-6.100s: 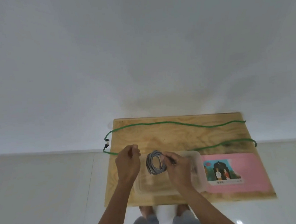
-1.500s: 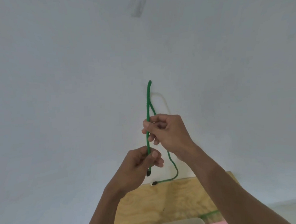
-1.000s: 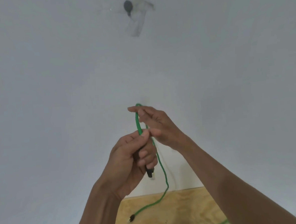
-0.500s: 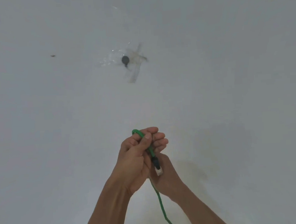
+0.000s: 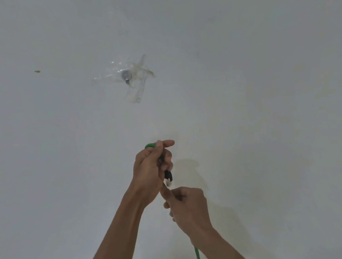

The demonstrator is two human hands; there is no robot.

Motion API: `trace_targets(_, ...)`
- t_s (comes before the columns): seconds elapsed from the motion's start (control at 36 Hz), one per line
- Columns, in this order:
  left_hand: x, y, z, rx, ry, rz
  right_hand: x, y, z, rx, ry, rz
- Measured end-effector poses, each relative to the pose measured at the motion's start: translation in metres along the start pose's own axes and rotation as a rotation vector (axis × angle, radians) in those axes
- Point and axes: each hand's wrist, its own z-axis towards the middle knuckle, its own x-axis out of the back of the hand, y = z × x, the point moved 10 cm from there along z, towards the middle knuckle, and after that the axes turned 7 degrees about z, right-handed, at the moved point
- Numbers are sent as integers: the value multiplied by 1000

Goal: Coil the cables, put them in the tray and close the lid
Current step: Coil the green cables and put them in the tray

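Note:
Both hands are raised in front of a white wall. My left hand [image 5: 148, 170] grips a small loop of the green cable [image 5: 197, 256]; the loop's top shows above the fingers and the black plug end hangs below them. Just beneath it, my right hand [image 5: 188, 207] pinches the same cable, and the rest of the cable runs down past my right wrist and out of the bottom edge. The tray, its lid and the grey cable are out of view.
A white wall fills the view. A small grey hook [image 5: 126, 75] is stuck to it under clear tape, up and left of my hands. A tiny brown mark [image 5: 37, 71] sits far left.
The view has tilted up off the table to the wall. My right hand has dropped from beside the left hand's loop to below it, sliding down the green cable.

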Motion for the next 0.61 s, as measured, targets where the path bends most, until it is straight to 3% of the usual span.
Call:
trace_targets(0.19, -2, -10, 2, -12, -172, 172, 17, -17, 2, 206, 74, -196)
trace_targets(0.36, 2, -13, -5, -56, -233, 433, 4, -31, 1, 405, -126, -469)
trace_targets(0.61, 15, -33, -24, 9, -271, 720, -3, -68, 9, 533, -454, -555)
